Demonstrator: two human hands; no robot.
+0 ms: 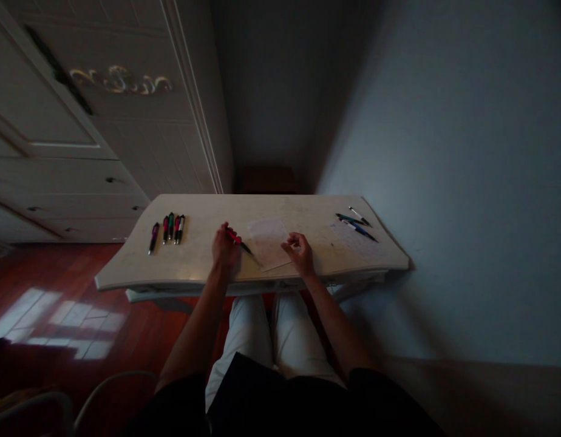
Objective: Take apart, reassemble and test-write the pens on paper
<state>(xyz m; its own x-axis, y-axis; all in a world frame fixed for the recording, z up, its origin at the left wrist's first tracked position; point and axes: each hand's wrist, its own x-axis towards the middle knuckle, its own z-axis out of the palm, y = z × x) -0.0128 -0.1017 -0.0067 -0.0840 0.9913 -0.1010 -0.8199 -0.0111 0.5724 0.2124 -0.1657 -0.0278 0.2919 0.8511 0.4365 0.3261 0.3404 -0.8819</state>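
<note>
My left hand (223, 249) is closed around a red and black pen (238, 239), whose dark tip points down and to the right over a sheet of paper (269, 246). The sheet lies on the white table (207, 209) between my hands. Over the sheet's right edge is my right hand (301, 254), thumb and fingers curled together in a pinch. Whatever is in that pinch, if anything, is too small and dark to make out.
Several pens (170, 227) lie side by side at the table's left. On the right are a white and black pen (359, 216), a teal pen (348, 218) and a blue and white pen (359, 230), beside another paper (353, 241). A wall (467, 212) borders the right; a cabinet (171, 145) stands left.
</note>
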